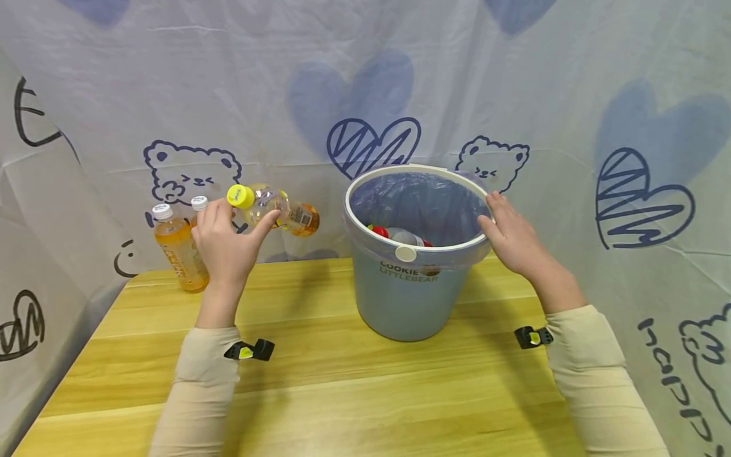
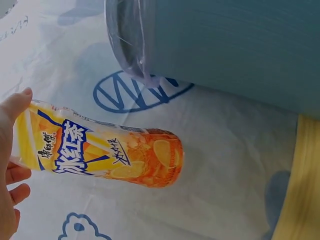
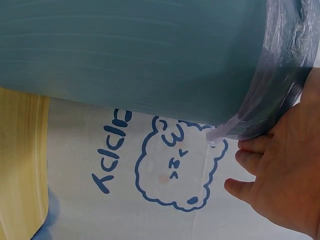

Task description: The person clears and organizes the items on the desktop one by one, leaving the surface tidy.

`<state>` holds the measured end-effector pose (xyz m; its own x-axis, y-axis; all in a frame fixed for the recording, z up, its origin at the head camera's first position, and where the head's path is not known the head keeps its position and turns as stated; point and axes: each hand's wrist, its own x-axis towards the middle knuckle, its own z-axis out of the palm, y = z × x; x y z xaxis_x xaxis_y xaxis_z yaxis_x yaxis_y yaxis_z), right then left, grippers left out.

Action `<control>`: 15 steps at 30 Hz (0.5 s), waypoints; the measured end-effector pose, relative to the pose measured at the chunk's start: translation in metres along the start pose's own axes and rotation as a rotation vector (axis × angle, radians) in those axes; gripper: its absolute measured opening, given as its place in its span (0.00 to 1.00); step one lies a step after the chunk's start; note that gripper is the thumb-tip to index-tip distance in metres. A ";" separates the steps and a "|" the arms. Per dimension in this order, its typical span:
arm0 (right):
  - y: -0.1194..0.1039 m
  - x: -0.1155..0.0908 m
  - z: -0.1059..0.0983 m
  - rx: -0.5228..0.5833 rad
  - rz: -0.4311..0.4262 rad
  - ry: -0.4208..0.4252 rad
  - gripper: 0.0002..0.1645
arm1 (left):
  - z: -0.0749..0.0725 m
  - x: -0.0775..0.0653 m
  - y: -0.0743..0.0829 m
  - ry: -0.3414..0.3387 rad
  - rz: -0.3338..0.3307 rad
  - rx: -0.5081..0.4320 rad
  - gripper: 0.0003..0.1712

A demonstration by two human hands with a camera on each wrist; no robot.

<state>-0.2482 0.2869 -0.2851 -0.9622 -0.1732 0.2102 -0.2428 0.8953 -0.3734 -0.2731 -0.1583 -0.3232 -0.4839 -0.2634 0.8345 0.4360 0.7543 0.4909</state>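
My left hand (image 1: 225,244) pinches a clear plastic iced tea bottle (image 1: 294,216) near its yellow cap (image 1: 240,196), thumb on one side and fingers on the other. The bottle hangs tilted above the table, to the left of a blue-grey bin (image 1: 408,304). Its yellow and orange label (image 2: 75,145) faces the left wrist view, and a little amber liquid shows at the base. My right hand (image 1: 516,238) rests with fairly straight fingers at the right side of the bin's white rim (image 1: 356,219). In the right wrist view, fingertips (image 3: 250,145) lie at the clear bin liner (image 3: 265,95).
Two bottles with white caps and orange drink stand at the table's back left, the nearer bottle (image 1: 181,257) partly covering the other. Inside the bin lies a bottle with a red cap (image 1: 378,230). A patterned cloth (image 1: 274,82) hangs behind the wooden table (image 1: 320,393).
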 end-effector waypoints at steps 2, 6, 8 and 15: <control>0.000 0.000 0.000 -0.002 -0.001 -0.001 0.41 | 0.001 0.002 0.004 0.021 0.003 -0.024 0.37; 0.000 -0.001 0.000 -0.006 0.000 -0.007 0.40 | 0.001 0.007 0.010 0.038 0.014 -0.039 0.40; 0.000 -0.001 0.000 -0.008 0.000 -0.006 0.40 | 0.000 0.010 0.014 0.036 0.024 -0.047 0.42; 0.000 0.000 0.000 -0.004 -0.005 0.002 0.40 | 0.001 0.023 0.030 0.045 0.052 -0.129 0.48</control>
<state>-0.2483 0.2874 -0.2850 -0.9608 -0.1765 0.2136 -0.2466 0.8963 -0.3685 -0.2722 -0.1415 -0.2893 -0.4246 -0.2551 0.8687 0.5547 0.6851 0.4722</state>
